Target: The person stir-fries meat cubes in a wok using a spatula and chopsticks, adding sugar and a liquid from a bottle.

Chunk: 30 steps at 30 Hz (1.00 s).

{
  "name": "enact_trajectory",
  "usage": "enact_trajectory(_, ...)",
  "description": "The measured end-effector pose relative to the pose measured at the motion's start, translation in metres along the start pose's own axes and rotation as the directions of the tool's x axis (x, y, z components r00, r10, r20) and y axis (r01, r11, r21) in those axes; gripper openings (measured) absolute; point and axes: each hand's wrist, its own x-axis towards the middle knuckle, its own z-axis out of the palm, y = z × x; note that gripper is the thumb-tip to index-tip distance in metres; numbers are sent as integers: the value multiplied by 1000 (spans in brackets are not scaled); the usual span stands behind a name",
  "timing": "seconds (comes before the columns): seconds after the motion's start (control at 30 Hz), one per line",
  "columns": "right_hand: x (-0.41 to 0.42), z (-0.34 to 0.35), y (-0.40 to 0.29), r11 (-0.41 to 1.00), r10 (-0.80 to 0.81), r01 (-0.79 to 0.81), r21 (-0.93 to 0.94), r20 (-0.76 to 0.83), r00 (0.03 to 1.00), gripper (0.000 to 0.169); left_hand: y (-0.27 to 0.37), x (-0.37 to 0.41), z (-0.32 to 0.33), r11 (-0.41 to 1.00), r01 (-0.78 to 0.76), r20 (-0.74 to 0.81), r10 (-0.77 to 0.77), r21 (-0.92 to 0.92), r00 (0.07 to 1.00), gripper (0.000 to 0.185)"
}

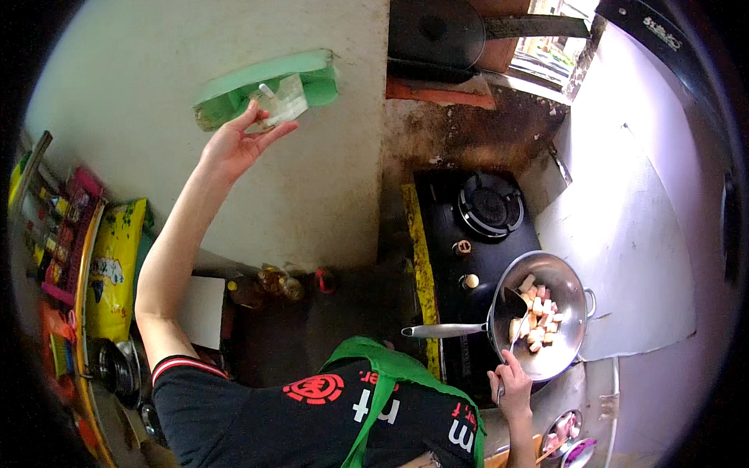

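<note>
My left hand (237, 143) is raised at a pale green wall rack (263, 71). Its thumb and fingers are around a clear plastic container (287, 104) with a small white handle or spoon end near the thumb; how firmly it grips is hard to tell. My right hand (512, 383) holds a metal spatula (516, 336), whose blade reaches into a steel wok (567, 345). Chunks of pale, pinkish meat (541, 316) lie in the wok beside the blade. The wok sits over the near part of a black gas stove (436, 234), its long handle (447, 331) pointing left.
A bare burner (490, 205) is at the stove's far end. A dark pan (436, 32) stands beyond. Near the lower right are a metal bowl of meat (562, 430) and a dish of purple food (579, 453). Bottles (272, 284) stand low by the wall; shelves with a yellow bag (117, 269) are left.
</note>
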Motion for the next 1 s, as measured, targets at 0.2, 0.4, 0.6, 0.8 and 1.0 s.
enact_trajectory(0.2, -5, 2, -3, 1000, 20, -20, -3, -31, 999, 18, -18, 48, -15, 970, -178, -46, 188, 163, 981, 29)
enact_trajectory(0.4, 4, -5, -2, 999, 37, -37, -19, -2, 999, 17, 0, 96, -49, 885, -264, 128, 233, 384, 964, 32)
enact_trajectory(0.6, 12, -2, 8, 999, 23, -22, 23, -81, 996, 16, 9, 115, -83, 809, -320, 148, 284, 494, 947, 60)
enact_trajectory(0.8, 25, -64, 5, 933, 336, -273, 234, -296, 894, 6, -46, 63, -39, 681, -429, 257, 345, 593, 903, 70)
enact_trajectory(1.0, 59, -122, 47, 657, 725, -606, 448, -158, 670, 25, -234, -5, -86, 544, 130, 150, -440, 829, 885, 36)
